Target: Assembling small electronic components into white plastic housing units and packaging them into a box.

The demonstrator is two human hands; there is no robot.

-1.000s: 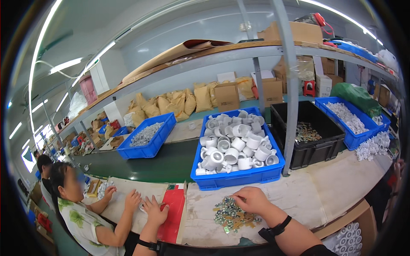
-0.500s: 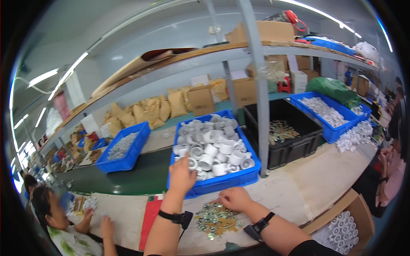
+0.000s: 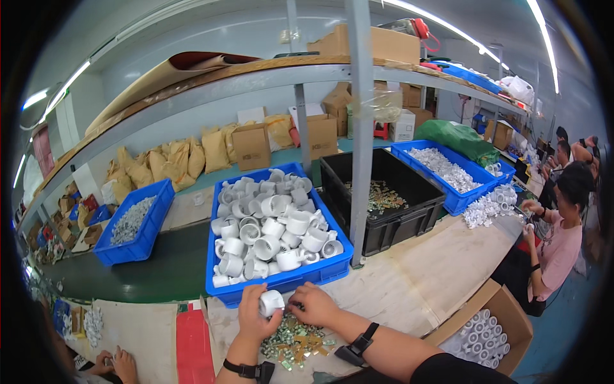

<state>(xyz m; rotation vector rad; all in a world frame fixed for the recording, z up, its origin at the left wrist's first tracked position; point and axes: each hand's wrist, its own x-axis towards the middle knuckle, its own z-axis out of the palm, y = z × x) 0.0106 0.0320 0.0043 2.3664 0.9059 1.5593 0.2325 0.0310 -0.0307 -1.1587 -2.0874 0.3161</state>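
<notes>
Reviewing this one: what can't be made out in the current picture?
Head view: whether the right hand pinches anything; too small, and partly hidden by the hand itself.
Head view: the far side of the white cup-shaped part in the left hand; turned away.
Head view: part of the black bin; behind the grey post.
Head view: what the lower-left co-worker's hands hold; too small.

From the left of two fisheye cameras on my head, I look down and forward past my left hand (image 3: 254, 318) and right hand (image 3: 316, 306), near below, over the worktable (image 3: 409, 272) to the far wall (image 3: 182, 115), straight edges bending toward the rim.
</notes>
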